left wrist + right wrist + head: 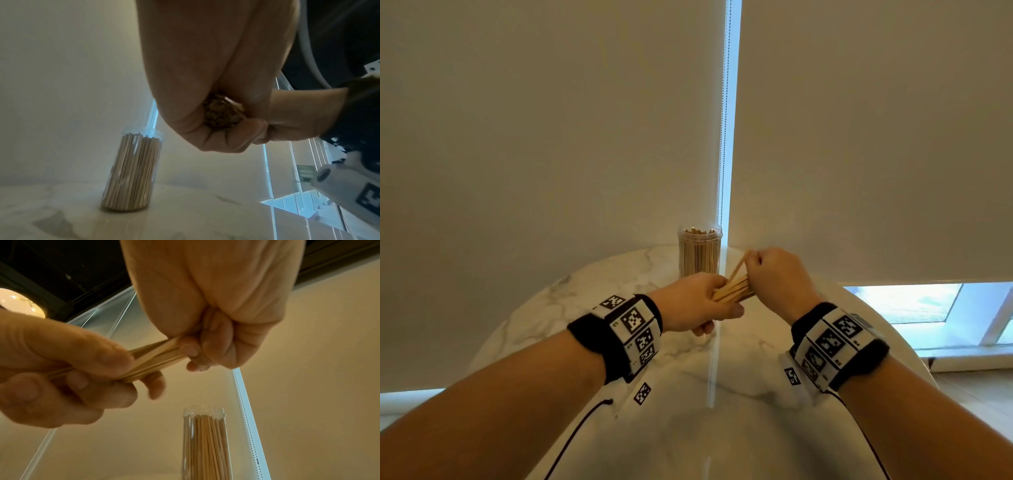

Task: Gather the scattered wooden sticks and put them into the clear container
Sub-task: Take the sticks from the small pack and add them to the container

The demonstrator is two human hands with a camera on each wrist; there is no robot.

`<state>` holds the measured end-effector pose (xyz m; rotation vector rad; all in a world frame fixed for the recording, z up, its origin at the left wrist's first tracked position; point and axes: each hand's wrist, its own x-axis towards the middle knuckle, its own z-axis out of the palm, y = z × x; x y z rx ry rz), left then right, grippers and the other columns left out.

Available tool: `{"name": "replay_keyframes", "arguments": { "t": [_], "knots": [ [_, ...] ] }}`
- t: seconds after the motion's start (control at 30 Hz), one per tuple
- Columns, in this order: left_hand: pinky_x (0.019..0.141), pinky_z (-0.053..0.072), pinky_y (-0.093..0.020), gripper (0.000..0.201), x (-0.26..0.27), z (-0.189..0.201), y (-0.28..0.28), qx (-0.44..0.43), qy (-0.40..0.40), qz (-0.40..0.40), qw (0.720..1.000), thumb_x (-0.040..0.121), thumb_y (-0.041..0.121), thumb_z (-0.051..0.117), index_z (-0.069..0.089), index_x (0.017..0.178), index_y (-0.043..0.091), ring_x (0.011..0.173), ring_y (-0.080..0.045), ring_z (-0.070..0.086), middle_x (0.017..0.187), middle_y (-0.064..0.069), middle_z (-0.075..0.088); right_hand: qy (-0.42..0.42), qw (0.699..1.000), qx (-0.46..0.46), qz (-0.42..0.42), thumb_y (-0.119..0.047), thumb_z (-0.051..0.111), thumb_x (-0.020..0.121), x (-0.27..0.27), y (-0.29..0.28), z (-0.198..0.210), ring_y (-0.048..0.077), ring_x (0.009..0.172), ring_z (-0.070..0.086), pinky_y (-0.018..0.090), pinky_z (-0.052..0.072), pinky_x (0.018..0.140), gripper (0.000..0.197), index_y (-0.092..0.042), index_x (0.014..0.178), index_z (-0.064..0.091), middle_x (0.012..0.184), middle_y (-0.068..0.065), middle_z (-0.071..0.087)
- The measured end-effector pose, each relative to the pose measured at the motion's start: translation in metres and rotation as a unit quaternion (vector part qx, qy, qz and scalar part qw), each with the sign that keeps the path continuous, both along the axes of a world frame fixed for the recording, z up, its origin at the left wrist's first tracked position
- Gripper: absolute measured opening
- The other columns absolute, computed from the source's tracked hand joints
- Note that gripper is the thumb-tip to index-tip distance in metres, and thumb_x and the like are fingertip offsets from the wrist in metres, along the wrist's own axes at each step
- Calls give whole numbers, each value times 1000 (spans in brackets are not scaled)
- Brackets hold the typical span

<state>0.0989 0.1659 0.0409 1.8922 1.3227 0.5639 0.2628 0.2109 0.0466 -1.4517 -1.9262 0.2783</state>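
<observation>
A bundle of wooden sticks (732, 289) is held between both hands above the marble table (688, 394). My left hand (702, 303) grips one end of the wooden sticks (152, 360); the stick ends (222, 113) show inside its fist. My right hand (774, 274) pinches the other end, with one stick angled upward. The clear container (700, 251) stands upright just behind the hands, open-topped and packed with sticks. The same clear container (133, 170) stands left of my left hand (216, 113), and the clear container (205, 443) is below my right hand (205, 345).
The round table's far edge runs just behind the container, against pale roller blinds (551, 137) with a bead chain (724, 120). A window (928, 305) and sill lie to the right. A black cable (578, 435) trails from my left wristband.
</observation>
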Motion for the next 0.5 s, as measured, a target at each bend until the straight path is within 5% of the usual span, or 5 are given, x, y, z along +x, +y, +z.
{"name": "replay_keyframes", "arguments": {
  "t": [0.17, 0.23, 0.37, 0.43, 0.5],
  "knots": [
    [54, 47, -25, 17, -6, 1, 8, -8, 93, 9, 996, 99, 40, 53, 52, 89, 26, 59, -12, 50, 78, 0, 55, 67, 997, -21, 18, -36, 31, 107, 0, -1, -2, 19, 67, 60, 28, 41, 53, 27, -15, 106, 49, 81, 3, 64],
    [57, 48, -27, 18, -14, 3, 16, 7, 139, 30, 990, 99, 43, 51, 53, 94, 27, 63, -15, 50, 81, -1, 55, 80, 996, -7, 43, -39, 35, 105, 1, 2, 0, 23, 87, 61, 29, 46, 67, 28, -19, 119, 49, 101, 2, 63],
    [58, 47, -24, 24, -32, 12, 38, 40, 129, 36, 990, 98, 41, 55, 58, 112, 21, 66, -13, 51, 84, -1, 58, -277, 948, 86, 134, -48, 58, 86, 2, 18, -5, 27, 147, 18, 53, 18, 119, 64, -37, 144, 33, 157, -1, 26],
    [61, 43, -18, 19, -36, 19, 50, 76, 139, 20, 987, 98, 36, 57, 61, 110, 22, 67, -8, 54, 85, 5, 60, -390, 902, 144, 116, -45, 60, 87, -8, 28, -1, 28, 141, 31, 56, 16, 119, 60, -30, 141, 38, 147, 2, 41],
    [58, 39, -12, 10, -40, 24, 60, 101, 142, 17, 985, 96, 36, 62, 64, 102, 28, 63, 4, 55, 81, 13, 60, -414, 882, 204, 93, -41, 50, 95, -18, 39, 11, 26, 115, 56, 46, 39, 104, 39, -21, 129, 49, 122, 3, 61]
  ]
}}
